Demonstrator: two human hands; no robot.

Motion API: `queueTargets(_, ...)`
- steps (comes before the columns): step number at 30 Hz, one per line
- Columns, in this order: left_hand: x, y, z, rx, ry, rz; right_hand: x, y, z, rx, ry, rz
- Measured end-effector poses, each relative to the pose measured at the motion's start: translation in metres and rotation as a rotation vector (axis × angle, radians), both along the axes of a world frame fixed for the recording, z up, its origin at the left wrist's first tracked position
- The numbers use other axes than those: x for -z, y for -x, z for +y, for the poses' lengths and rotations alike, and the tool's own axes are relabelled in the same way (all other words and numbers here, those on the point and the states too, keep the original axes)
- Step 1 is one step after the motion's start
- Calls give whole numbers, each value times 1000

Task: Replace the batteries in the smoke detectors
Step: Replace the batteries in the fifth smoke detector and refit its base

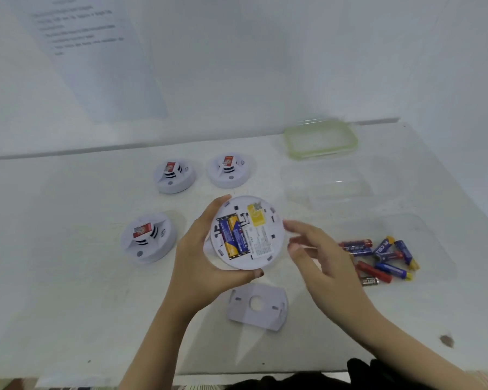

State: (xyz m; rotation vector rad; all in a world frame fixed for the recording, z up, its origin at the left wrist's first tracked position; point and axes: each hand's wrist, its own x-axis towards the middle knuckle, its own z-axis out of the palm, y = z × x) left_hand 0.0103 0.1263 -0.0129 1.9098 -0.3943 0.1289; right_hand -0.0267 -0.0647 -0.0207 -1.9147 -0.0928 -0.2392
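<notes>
- My left hand (197, 257) gripped the upturned smoke detector (262, 240), 2 batteries (233, 236) inside.
- My right hand (321, 257) hovered just beside its rim, relaxed, gripping nothing.

place: looking like a staged indoor workstation
surface: plain white tabletop (68, 277) sitting against a bare white wall (265, 66)
wall: white printed paper sheet (96, 66) hanging there, text blurring out
stock: round white smoke detectors (148, 237) lying out, loose blue and red AA batteries (383, 260) lying nearby
storage: clear plastic tubs (330, 190) and green-rimmed clear lid (320, 139) sitting rear right
</notes>
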Motion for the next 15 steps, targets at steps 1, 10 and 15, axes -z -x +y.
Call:
queueTargets(1, 2, 1, 8, 0, 14, 15, 5, 4, 3, -17, 143, -36)
queueTargets(10, 19, 3, 57, -28, -90, -45, 36, 21, 29, -256, 883, 25)
queueTargets(15, 21, 3, 68, 5, -50, 21, 33, 22, 35, -153, 777, 44)
